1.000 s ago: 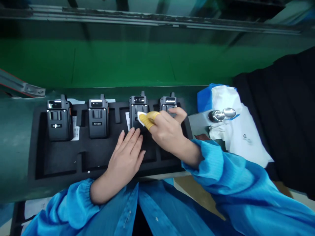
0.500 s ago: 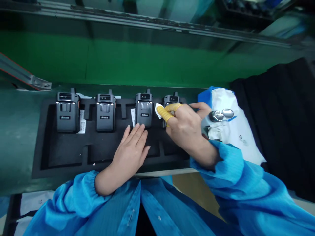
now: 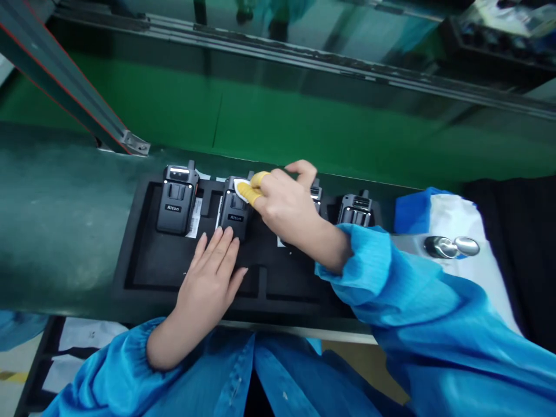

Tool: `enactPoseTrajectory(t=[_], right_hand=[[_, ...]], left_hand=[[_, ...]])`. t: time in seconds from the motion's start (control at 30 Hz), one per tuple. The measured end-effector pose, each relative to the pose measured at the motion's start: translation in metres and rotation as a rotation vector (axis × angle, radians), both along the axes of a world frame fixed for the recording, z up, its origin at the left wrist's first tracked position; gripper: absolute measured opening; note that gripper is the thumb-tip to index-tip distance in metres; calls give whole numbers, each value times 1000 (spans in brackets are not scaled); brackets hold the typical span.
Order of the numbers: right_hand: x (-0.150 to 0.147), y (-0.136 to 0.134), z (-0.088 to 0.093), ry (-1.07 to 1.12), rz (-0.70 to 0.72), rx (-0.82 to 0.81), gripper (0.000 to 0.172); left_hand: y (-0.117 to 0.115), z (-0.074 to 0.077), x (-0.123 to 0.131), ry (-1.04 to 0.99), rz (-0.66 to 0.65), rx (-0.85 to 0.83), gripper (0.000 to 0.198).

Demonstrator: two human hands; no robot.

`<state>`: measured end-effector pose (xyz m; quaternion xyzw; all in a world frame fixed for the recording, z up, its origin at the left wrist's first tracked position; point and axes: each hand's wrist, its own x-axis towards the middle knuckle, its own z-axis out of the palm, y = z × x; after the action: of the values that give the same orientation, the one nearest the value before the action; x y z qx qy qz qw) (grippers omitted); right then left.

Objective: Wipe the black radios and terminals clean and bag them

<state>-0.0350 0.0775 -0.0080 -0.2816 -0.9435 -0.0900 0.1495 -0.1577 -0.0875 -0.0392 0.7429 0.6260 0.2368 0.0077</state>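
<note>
1. Our right hand [image 3: 284, 205] pinches a white wipe [image 3: 240, 188] between the thumb and a forefinger in a yellow cot [image 3: 258, 180]; the other fingers curl loosely, one lifted toward 12 o'clock
2. The wipe presses on the top end of the radio [image 3: 235, 219], which lies at 9 o'clock from that palm, so this hand is the nearer to its upper face
3. Our left hand [image 3: 211, 278] lies flat and released on the tray [image 3: 143, 272], gripping nothing; its fingertips touch the radio's lower edge, with the radio at 12 o'clock from them
4. The radio's long axis runs 12 to 6 o'clock, top end away from us, and it sits in the second pocket from the left of the black foam tray
5. It looks matt black and boxy, with a clip on its face, a small pale logo low down and a white label [image 3: 219, 213] just beside it at 9 o'clock
6. A left radio [image 3: 174, 202] lies at 9 o'clock of it and a right radio [image 3: 356, 211] at 3 o'clock, past our wrist; what lies between is mostly hidden by the hand
7. The tray rests on a green belt [image 3: 61, 197]
</note>
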Motion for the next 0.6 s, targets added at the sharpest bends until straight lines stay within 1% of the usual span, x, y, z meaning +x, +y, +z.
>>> enactPoseTrajectory(t=[0.1, 0.23, 0.33, 0.47, 0.53, 0.6], right_hand=[[-8, 3, -5, -25, 54, 37, 38], [7, 3, -6, -34, 27, 113, 38], [11, 1, -6, -38, 49, 163, 37], [-4, 1, -7, -27, 41, 193, 33], [-11, 2, -9, -1, 23, 217, 34], [-11, 2, -11, 9, 5, 225, 36]], left_hand=[[1, 0, 2, -5, 9, 0, 50], [3, 2, 1, 31, 1, 6, 41], [2, 2, 0, 44, -11, 14, 37], [2, 2, 0, 29, -5, 5, 39], [2, 2, -1, 25, -5, -8, 40], [3, 3, -1, 33, -10, -10, 39]])
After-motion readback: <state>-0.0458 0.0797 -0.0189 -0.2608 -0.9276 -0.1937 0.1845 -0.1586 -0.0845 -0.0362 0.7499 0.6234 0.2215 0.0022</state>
